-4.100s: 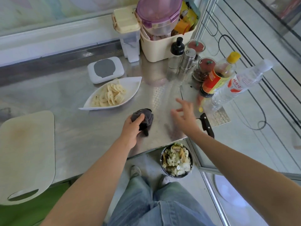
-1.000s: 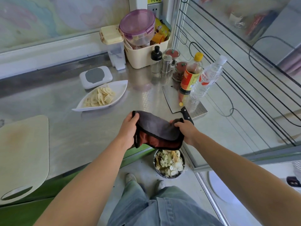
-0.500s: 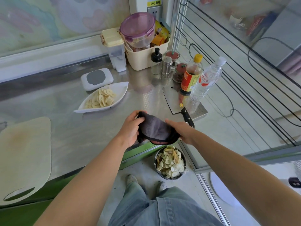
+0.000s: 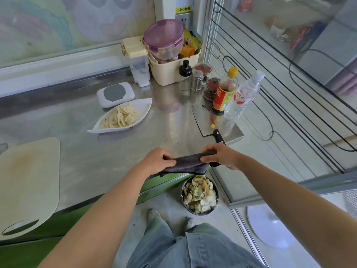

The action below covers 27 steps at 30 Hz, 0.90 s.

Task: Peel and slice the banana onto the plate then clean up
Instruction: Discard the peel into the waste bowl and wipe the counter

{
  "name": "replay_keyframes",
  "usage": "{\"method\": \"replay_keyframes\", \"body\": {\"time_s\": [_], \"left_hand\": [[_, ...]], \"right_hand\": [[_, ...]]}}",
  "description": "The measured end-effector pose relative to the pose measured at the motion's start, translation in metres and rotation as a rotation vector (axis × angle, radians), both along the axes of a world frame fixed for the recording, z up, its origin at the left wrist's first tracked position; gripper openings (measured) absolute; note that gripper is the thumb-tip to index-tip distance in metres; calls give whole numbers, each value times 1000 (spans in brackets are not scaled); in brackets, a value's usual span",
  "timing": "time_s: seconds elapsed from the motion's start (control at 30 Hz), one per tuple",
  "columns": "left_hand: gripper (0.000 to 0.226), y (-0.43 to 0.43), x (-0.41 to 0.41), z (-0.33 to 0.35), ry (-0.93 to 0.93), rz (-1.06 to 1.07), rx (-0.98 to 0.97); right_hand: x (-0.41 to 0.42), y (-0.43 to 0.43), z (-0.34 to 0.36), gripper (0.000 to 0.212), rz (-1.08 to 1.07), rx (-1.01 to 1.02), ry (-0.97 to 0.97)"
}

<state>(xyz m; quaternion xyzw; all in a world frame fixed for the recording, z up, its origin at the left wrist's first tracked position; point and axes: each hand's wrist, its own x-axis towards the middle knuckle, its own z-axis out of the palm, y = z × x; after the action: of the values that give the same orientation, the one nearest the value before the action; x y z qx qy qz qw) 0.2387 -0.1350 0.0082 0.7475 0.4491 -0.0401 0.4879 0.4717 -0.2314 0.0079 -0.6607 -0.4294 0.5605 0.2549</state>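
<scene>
Both hands, the left hand [image 4: 158, 161] and the right hand [image 4: 222, 157], gripped a dark cloth [image 4: 188, 163] with curled fingers at the desk [image 4: 119, 151] edge; banana slices [image 4: 120, 117] lay on the white plate [image 4: 143, 108] beyond the cloth.

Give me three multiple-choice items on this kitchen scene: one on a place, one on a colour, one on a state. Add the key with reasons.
1. Where does the cleaver lie?
A) on the cutting board
B) on the counter beside the sauce bottle
C) in the floor bowl

2. What colour is the round container's lid?
A) green
B) purple
C) red

3. How is the dark cloth held?
A) not held, lying loose
B) by one hand alone
C) by the left hand and right hand together

1 B: its blade lies flat on the steel next to the bottle.
2 B: the lid shows translucent purple.
3 C: each hand grips one end.
</scene>
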Motion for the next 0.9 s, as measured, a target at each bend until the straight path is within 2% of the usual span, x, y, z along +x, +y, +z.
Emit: {"method": "replay_keyframes", "body": {"time_s": [0.07,0.13,0.27,0.37,0.43,0.53,0.57,0.63,0.67,0.8,0.87,0.9], "left_hand": [[8,-3,2,-1,46,-81,49],[4,-5,3,-2,21,-51,79],[2,-12,3,-2,-140,91,10],[12,-16,1,-5,-111,21,-40],[20,-18,4,-8,-52,-3,52],[24,-23,15,-12,-48,167,215],[24,-26,19,-11,-64,247,204],[15,-34,26,-10,-91,369,73],[16,-38,30,-7,-113,427,-68],[65,-55,45,1,-205,535,-697],[72,-60,51,0,-374,562,-885],[68,-62,53,1,-448,582,-916]], "right_hand": [[4,-6,1,17,1,-50,40],[9,-13,4,23,37,-134,13],[20,-29,4,4,123,-187,-103],[23,-38,4,11,-99,-90,101],[20,-42,4,19,-233,-66,246],[11,-43,3,38,-357,-118,383],[8,-43,5,34,-405,-139,443],[3,-41,9,23,-502,-178,535],[0,-41,10,21,-521,-194,557],[-10,-40,16,20,-464,-194,658],[-15,-37,17,24,-383,-140,659],[-16,-36,17,25,-352,-106,631]]}}
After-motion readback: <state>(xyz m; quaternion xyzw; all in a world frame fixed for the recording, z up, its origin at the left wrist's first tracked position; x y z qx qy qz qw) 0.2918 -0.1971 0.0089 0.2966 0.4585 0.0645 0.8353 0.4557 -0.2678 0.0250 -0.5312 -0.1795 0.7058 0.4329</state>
